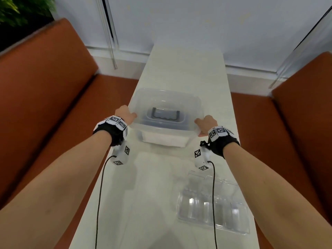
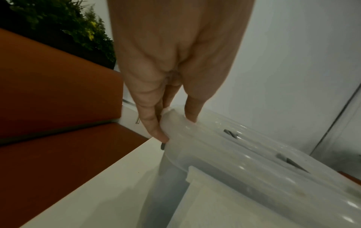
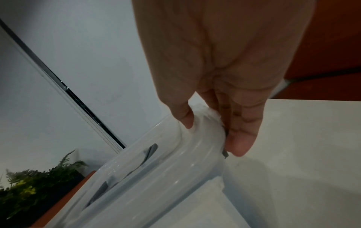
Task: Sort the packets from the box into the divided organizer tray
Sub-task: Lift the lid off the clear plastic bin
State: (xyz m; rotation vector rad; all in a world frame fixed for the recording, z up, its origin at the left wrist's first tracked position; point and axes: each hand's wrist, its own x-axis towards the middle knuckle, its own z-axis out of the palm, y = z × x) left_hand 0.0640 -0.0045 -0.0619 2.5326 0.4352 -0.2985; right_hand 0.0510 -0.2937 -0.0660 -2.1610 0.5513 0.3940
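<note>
A translucent plastic box (image 1: pixel 164 141) stands mid-table under its clear lid (image 1: pixel 165 99), which carries a grey handle (image 1: pixel 166 115). My left hand (image 1: pixel 125 114) grips the lid's left edge, with the thumb (image 2: pixel 192 117) on top and the fingers (image 2: pixel 156 132) under the rim. My right hand (image 1: pixel 206 124) grips the right edge the same way, thumb (image 3: pixel 187 121) above and fingers (image 3: pixel 240 143) below. The lid (image 2: pixel 234 154) sits slightly above the box body. No packets can be made out through the cloudy walls. The clear divided organizer tray (image 1: pixel 213 202) lies near me on the right.
The narrow white table (image 1: pixel 185 69) runs away from me to a white wall. Orange sofa cushions (image 1: pixel 45 87) flank it on both sides. A green plant (image 1: pixel 21 9) stands at the far left. Black cables (image 1: pixel 100 186) hang from both wrists over the table.
</note>
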